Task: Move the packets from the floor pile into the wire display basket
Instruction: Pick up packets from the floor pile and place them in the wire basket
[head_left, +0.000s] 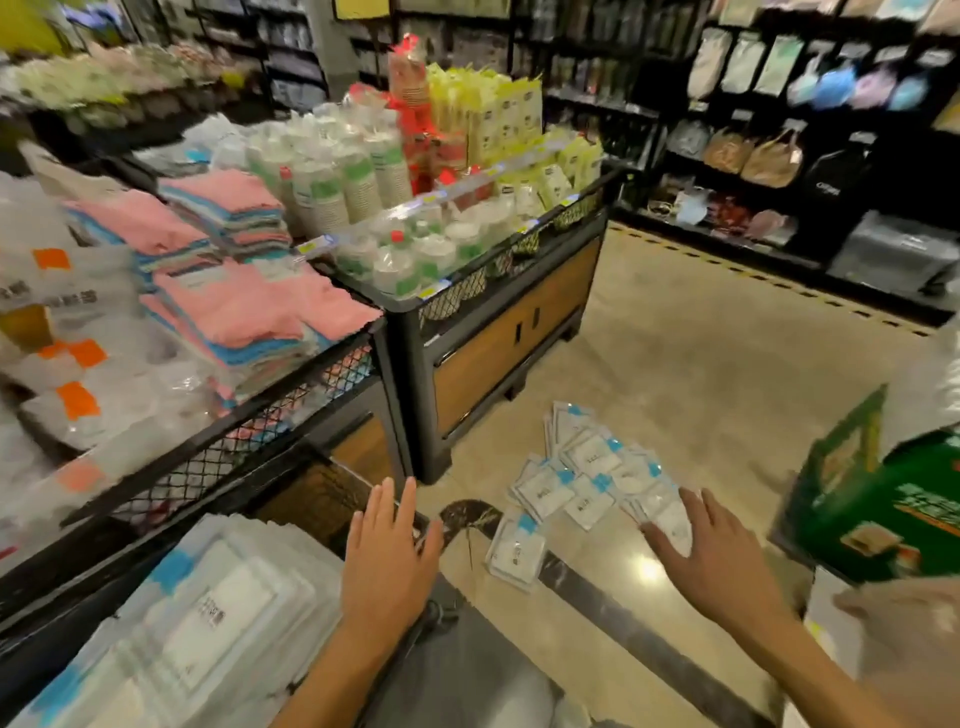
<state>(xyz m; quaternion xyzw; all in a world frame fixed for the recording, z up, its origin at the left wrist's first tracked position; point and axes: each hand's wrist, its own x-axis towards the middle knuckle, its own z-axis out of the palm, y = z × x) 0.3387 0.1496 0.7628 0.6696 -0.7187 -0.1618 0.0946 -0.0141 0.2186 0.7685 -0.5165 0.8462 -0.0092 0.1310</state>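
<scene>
Both hands spread wide, empty. Right hand (696, 545) over near edge of floor packets (582, 483); left hand (387, 540) beside basket (291, 483).

The shop light is warm and fairly bright, falling from overhead; a hot glare spot sits on the polished floor (647, 569) just inside my right hand (696, 556), fingers spread and empty; my left hand (389, 551), likewise flat and empty, shows soft edges; everything smears with motion blur, worst on the green carton (872, 514) beyond my right hand; the dark shelves (779, 156) far ahead are dim and unfocused; straight lines bow toward the frame's edges.
</scene>
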